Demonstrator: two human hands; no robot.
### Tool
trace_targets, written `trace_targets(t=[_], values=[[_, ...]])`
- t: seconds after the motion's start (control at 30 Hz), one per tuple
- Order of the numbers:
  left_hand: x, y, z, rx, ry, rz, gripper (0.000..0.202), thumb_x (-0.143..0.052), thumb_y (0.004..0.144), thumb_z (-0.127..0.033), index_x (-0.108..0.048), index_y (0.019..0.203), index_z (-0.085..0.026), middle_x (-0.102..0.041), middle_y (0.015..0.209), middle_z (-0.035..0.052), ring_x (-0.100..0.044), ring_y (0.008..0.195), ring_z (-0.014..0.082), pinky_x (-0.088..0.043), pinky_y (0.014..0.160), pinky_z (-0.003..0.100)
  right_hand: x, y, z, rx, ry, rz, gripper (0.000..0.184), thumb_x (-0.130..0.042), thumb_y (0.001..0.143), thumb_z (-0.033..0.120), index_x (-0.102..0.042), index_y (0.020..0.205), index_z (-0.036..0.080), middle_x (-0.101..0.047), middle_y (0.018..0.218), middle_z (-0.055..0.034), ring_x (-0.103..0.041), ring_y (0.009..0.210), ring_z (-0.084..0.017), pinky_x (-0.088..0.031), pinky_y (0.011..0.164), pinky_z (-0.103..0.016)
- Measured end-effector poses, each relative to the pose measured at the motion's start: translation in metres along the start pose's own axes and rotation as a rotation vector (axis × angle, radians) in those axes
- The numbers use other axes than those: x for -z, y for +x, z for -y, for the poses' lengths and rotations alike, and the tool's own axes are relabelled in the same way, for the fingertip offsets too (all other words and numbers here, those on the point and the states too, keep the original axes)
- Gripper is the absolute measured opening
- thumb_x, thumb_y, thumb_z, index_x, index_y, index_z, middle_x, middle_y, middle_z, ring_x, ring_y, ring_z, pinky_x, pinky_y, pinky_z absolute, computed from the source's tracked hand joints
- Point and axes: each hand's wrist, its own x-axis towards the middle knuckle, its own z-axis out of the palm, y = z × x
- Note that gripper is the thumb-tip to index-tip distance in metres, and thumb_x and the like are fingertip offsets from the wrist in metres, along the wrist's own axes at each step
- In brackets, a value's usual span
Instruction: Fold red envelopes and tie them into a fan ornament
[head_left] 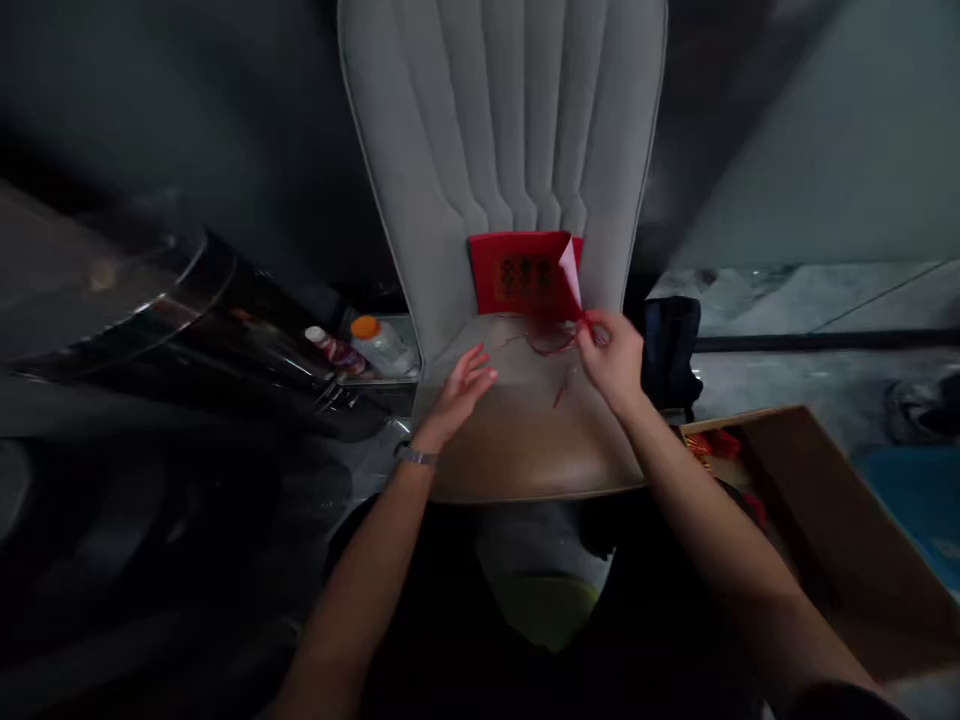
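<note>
A red printed paper (517, 275) with dark and gold characters leans where the grey chair's back meets its seat. Its right side is peeled forward, showing a pale underside. The fingers of my right hand (613, 355) pinch the lower right corner of this paper. Thin reddish string (551, 348) trails across the seat beside those fingers, and whether they grip it too I cannot tell. My left hand (459, 392), with a band on its wrist, hovers over the left side of the seat, fingers apart and holding nothing. A small thin reddish piece (561, 388) lies on the seat between my hands.
The chair (525, 450) stands in front of me. To its left are an orange-capped bottle (381, 343), a white-capped bottle (335, 350) and a shiny black cylinder (255, 340). An open cardboard box (840, 520) with red items sits at right, near a dark bag (671, 350).
</note>
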Motion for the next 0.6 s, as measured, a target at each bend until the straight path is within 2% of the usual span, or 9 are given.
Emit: trace_targets(t=[0.07,0.13,0.2,0.27,0.33,0.37,0.43,0.5,0.6], values=[[-0.023,-0.005,0.005,-0.025,-0.080,0.048,0.106,-0.090,0.070,-0.060,-0.041,0.157,-0.025,-0.052,0.158,0.0182,-0.057,0.138,0.0335,-0.043,0.117,0.052,-0.004,-0.040,0.021,0.083,0.020,0.227,0.018,-0.062,0.092,0.025,-0.075,0.103,0.019,-0.077,0.119,-0.0152,-0.072,0.113,-0.033,-0.055,0.103,-0.050],[-0.039,-0.005,0.013,-0.035,-0.104,0.032,0.098,-0.089,0.072,-0.054,-0.046,0.154,-0.025,-0.060,0.151,0.0148,-0.061,0.132,0.0313,-0.047,0.114,0.049,-0.006,-0.069,0.036,0.137,0.060,0.446,0.025,-0.066,0.091,0.025,-0.075,0.114,0.019,-0.074,0.128,-0.0157,-0.068,0.125,-0.033,-0.051,0.111,-0.051],[-0.043,0.001,0.024,-0.036,-0.066,-0.088,0.073,-0.083,0.079,-0.047,-0.058,0.142,-0.020,-0.068,0.138,0.0127,-0.066,0.123,0.0286,-0.050,0.110,0.044,-0.005,-0.081,0.041,0.184,0.115,0.665,0.045,-0.072,0.090,0.031,-0.069,0.133,0.018,-0.066,0.144,-0.0175,-0.060,0.138,-0.033,-0.047,0.117,-0.053],[-0.034,0.012,0.036,-0.005,0.042,-0.179,0.052,-0.077,0.081,-0.035,-0.069,0.129,-0.016,-0.074,0.123,0.0111,-0.069,0.109,0.0254,-0.054,0.101,0.040,-0.002,-0.078,0.033,0.199,0.187,0.778,0.059,-0.077,0.088,0.041,-0.064,0.141,0.019,-0.059,0.153,-0.0172,-0.056,0.143,-0.033,-0.045,0.120,-0.052],[-0.018,0.025,0.044,0.086,0.131,-0.189,0.051,-0.073,0.078,-0.024,-0.070,0.128,-0.015,-0.076,0.108,0.0084,-0.070,0.092,0.0213,-0.058,0.089,0.036,0.002,-0.067,0.011,0.135,0.235,0.727,0.057,-0.077,0.088,0.049,-0.067,0.137,0.021,-0.063,0.149,-0.0159,-0.061,0.138,-0.032,-0.046,0.119,-0.052],[-0.010,0.030,0.045,0.111,0.149,-0.208,0.055,-0.072,0.076,-0.021,-0.068,0.131,-0.014,-0.075,0.102,0.0068,-0.069,0.084,0.0190,-0.058,0.083,0.034,0.002,-0.060,-0.003,0.063,0.230,0.655,0.054,-0.076,0.088,0.051,-0.070,0.132,0.021,-0.068,0.141,-0.0147,-0.064,0.132,-0.031,-0.047,0.117,-0.053],[0.004,0.037,0.042,0.093,0.155,-0.153,0.064,-0.073,0.077,-0.020,-0.063,0.141,-0.015,-0.075,0.097,0.0049,-0.067,0.076,0.0157,-0.058,0.076,0.030,-0.002,-0.049,-0.035,-0.157,0.192,0.501,0.055,-0.078,0.084,0.052,-0.070,0.128,0.020,-0.072,0.129,-0.0144,-0.070,0.117,-0.031,-0.054,0.108,-0.056],[0.013,0.039,0.031,0.038,0.157,-0.014,0.063,-0.075,0.082,-0.028,-0.062,0.143,-0.016,-0.076,0.097,0.0056,-0.068,0.075,0.0153,-0.058,0.073,0.029,-0.011,-0.042,-0.063,-0.362,0.260,0.413,0.080,-0.089,0.070,0.051,-0.061,0.138,0.017,-0.072,0.124,-0.0158,-0.072,0.108,-0.031,-0.057,0.102,-0.056],[0.018,0.032,0.008,-0.085,0.205,0.082,0.058,-0.074,0.088,-0.041,-0.066,0.139,-0.018,-0.079,0.110,0.0094,-0.073,0.085,0.0190,-0.061,0.080,0.034,-0.026,-0.037,-0.084,-0.420,0.505,0.394,0.109,-0.095,0.059,0.042,-0.046,0.153,0.017,-0.073,0.119,-0.0128,-0.073,0.104,-0.028,-0.061,0.096,-0.050]])
